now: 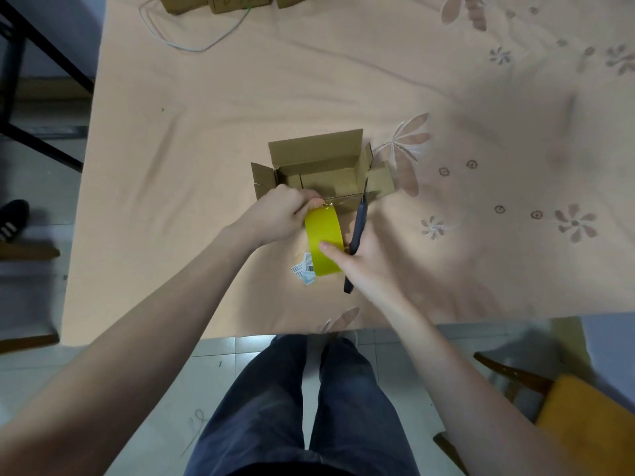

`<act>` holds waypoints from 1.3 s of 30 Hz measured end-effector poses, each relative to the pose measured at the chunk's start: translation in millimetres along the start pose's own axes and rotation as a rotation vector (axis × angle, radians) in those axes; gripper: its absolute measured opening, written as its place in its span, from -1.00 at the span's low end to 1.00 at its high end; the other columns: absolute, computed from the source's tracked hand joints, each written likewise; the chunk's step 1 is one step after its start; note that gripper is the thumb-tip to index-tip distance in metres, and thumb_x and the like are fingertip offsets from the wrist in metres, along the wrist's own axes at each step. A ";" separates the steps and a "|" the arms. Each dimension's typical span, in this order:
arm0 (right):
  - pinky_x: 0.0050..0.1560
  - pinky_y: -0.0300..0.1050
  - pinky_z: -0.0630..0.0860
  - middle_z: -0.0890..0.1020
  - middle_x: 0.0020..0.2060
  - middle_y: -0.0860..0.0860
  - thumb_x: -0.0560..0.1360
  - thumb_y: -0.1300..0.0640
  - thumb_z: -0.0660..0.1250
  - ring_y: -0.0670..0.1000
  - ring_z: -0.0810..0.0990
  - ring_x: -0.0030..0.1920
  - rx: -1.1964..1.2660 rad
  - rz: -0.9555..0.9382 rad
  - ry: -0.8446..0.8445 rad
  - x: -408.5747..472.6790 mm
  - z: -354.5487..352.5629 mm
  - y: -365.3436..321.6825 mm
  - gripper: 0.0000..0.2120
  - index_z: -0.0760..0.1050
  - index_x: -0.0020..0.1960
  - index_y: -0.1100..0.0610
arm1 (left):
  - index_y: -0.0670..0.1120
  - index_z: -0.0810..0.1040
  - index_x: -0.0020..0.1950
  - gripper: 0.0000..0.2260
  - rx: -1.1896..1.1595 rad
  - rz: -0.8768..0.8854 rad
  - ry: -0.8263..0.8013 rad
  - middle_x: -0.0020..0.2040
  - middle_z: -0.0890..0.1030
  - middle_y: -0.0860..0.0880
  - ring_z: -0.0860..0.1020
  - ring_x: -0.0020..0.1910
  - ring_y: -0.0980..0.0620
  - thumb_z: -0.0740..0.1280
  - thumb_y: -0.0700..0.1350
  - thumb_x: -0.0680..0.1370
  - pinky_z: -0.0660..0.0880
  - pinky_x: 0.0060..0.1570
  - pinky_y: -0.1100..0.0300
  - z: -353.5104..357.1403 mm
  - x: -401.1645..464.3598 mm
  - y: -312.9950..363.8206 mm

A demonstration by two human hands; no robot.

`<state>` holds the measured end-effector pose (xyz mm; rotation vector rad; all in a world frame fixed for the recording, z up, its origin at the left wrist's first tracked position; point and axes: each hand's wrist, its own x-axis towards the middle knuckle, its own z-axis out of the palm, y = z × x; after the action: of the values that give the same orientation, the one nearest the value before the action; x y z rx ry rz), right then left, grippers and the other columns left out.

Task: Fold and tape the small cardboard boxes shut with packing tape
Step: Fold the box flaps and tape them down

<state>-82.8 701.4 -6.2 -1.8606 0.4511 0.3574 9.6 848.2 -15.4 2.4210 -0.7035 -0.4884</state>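
1. We see the small open brown cardboard box [319, 170] on the desk [206, 132]
2. Our left hand [281, 214] pinches the yellow tape roll's [324, 243] end
3. Our right hand [364, 259] grips the roll and dark scissors [359, 228]

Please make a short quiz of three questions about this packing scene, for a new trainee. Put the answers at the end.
1. True or false: the flaps of the cardboard box in front of the person are already folded shut.
2. Which hand holds both the yellow tape roll and the scissors? A) left hand B) right hand C) neither
3. Fill in: the left hand pinches the free end of the tape at the near ______ of the box.

Key
1. False: the flaps stand open and the inside shows.
2. B: the right hand grips the roll, with the dark scissors in the same hand.
3. edge
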 end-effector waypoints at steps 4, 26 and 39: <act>-0.13 -0.04 0.49 0.58 -0.16 0.16 0.45 0.01 0.43 0.06 0.57 -0.16 -0.052 -0.119 0.138 -1.8 -2.7 -8.9 -0.61 0.38 0.09 0.22 | -0.21 0.57 0.03 -0.76 0.010 0.005 0.055 -0.12 0.63 -0.20 0.54 -0.12 -0.24 0.13 -0.16 0.64 0.39 -0.18 0.06 -1.2 9.7 1.7; 0.09 -0.03 0.51 0.63 -0.04 0.08 0.42 0.01 0.46 0.10 0.60 0.03 -0.043 0.031 0.260 31.9 -3.7 -1.3 -0.58 0.46 0.15 0.22 | 0.04 0.43 -0.25 -0.74 -0.169 -0.256 0.048 -0.31 0.45 0.07 0.39 -0.21 -0.03 0.11 -0.05 0.63 0.26 -0.20 0.14 5.3 33.1 12.7; 0.13 -0.02 0.52 0.59 0.08 0.03 0.43 0.08 0.45 0.04 0.57 0.10 0.023 0.103 0.050 26.3 -16.8 7.7 -0.53 0.40 0.27 0.14 | 0.03 0.60 -0.14 -0.78 -0.069 -0.310 0.177 -0.27 0.55 0.03 0.46 -0.20 -0.03 0.40 0.17 0.44 0.33 -0.25 0.17 18.1 34.1 6.8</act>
<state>-62.9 679.8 -19.2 -1.8311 0.5847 0.3740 25.5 816.2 -31.4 2.4802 -0.2333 -0.4039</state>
